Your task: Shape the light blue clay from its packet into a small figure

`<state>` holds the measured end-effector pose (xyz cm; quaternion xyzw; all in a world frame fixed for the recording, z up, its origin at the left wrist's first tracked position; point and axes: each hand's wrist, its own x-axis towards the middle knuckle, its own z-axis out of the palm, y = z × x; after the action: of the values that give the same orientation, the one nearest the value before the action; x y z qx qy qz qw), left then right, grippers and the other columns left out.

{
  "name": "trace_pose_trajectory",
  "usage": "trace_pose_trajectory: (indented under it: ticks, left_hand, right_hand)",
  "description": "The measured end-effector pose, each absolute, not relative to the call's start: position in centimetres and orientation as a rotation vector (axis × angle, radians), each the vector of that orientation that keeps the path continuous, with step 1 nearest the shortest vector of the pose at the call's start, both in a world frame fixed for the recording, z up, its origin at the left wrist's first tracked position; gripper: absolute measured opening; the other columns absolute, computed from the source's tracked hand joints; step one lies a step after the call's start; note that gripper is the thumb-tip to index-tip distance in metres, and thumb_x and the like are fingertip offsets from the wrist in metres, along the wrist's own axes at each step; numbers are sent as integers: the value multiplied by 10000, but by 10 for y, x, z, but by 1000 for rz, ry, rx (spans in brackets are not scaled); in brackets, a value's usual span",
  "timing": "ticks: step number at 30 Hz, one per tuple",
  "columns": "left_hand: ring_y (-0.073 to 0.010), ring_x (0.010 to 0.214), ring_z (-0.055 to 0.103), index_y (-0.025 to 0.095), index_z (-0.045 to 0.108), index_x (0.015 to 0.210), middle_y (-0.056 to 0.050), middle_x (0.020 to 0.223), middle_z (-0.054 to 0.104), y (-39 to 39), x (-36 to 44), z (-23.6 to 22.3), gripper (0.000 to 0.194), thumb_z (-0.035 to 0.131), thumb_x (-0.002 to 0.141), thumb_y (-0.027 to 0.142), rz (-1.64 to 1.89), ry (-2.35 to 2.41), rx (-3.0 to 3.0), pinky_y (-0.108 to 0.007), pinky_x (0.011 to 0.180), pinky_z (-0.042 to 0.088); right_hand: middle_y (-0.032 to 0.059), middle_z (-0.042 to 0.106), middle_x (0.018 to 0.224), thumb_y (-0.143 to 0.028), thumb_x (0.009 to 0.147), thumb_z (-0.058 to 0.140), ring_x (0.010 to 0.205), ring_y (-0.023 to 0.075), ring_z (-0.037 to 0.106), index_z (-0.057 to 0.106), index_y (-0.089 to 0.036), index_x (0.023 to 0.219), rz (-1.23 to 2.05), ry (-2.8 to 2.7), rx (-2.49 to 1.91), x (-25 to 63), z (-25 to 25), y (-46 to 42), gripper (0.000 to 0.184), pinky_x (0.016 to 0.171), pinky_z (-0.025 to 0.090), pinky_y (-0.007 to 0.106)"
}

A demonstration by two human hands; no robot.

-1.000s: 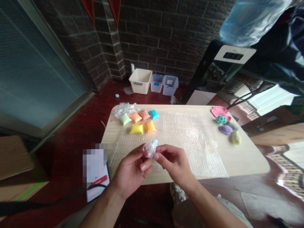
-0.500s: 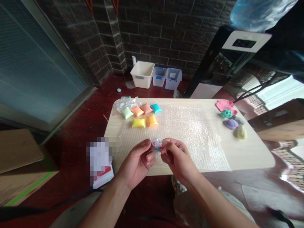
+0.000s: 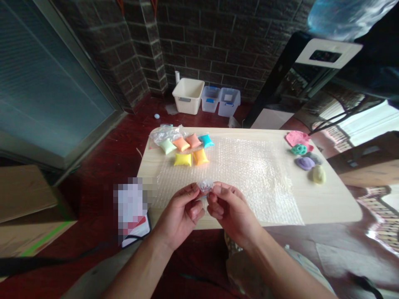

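Observation:
Both my hands meet over the near edge of a light wooden table (image 3: pixel 330 203). My left hand (image 3: pixel 181 214) and my right hand (image 3: pixel 227 207) pinch a small clear plastic packet (image 3: pixel 205 185) between their fingertips, above a sheet of bubble wrap (image 3: pixel 249 174). Several small coloured clay packets (image 3: pixel 187 151) in green, orange, pink, blue and yellow lie at the table's far left, next to an empty clear bag (image 3: pixel 163 133).
Shaped clay pieces (image 3: pixel 305 155) in pink, green, purple and yellow sit at the table's far right. A white basket (image 3: pixel 188 96) and two clear bins (image 3: pixel 221 101) stand on the red floor by the brick wall. Cardboard boxes (image 3: pixel 28 207) lie at the left.
My hands have come lower and closer together with the packet, which now shows less between my fingertips. The view has shifted slightly.

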<state>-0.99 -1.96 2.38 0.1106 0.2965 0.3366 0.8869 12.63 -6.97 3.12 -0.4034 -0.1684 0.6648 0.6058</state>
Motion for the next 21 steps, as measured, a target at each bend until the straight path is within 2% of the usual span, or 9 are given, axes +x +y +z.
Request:
trace_pose_trajectory:
  ticks: [5, 9, 13, 15, 18, 21]
  left_hand:
    - [6, 414, 432, 122, 690, 783, 2, 747, 722, -21, -9, 25, 183, 865, 737, 151, 709, 680, 265, -138, 421, 313]
    - [-28, 442, 477, 136, 679, 778, -11, 786, 728, -22, -8, 24, 217, 857, 766, 260, 715, 691, 308, -173, 429, 337]
    - [-44, 493, 484, 149, 655, 784, 36, 653, 616, -22, -8, 21, 265, 866, 789, 311, 722, 679, 503, -164, 460, 328]
    - [-45, 498, 455, 154, 628, 764, 54, 593, 556, -23, -7, 21, 283, 863, 797, 308, 737, 722, 635, -162, 475, 315]
    - [-46, 496, 416, 159, 606, 756, 54, 604, 558, -23, -7, 21, 296, 856, 786, 315, 813, 817, 820, -171, 476, 292]
    - [-67, 507, 417, 171, 580, 729, 47, 611, 553, -27, -7, 21, 283, 799, 812, 330, 913, 954, 1048, -191, 478, 305]
  right_hand:
    - [-85, 398, 557, -350, 760, 802, 481, 77, 159, 577, -208, 611, 1534, -386, -968, 126, 31, -67, 305, 459, 156, 258]
    - [-86, 400, 551, -290, 736, 787, 468, 64, 176, 560, -200, 583, 1521, -354, -937, 128, 30, -65, 288, 452, 140, 250]
    - [-104, 371, 500, -279, 737, 801, 452, 57, 195, 577, -195, 607, 1490, -415, -973, 131, 26, -65, 272, 458, 141, 243]
    - [-98, 407, 505, -269, 730, 817, 465, 59, 247, 609, -190, 648, 1403, -516, -1045, 132, 24, -66, 238, 469, 173, 233]
    - [-62, 507, 568, -235, 703, 831, 519, 79, 374, 620, -187, 670, 1175, -723, -1189, 132, 23, -69, 220, 502, 286, 227]
    - [-51, 533, 577, -209, 760, 768, 516, 94, 431, 612, -197, 686, 908, -930, -1357, 130, 22, -74, 173, 504, 339, 237]
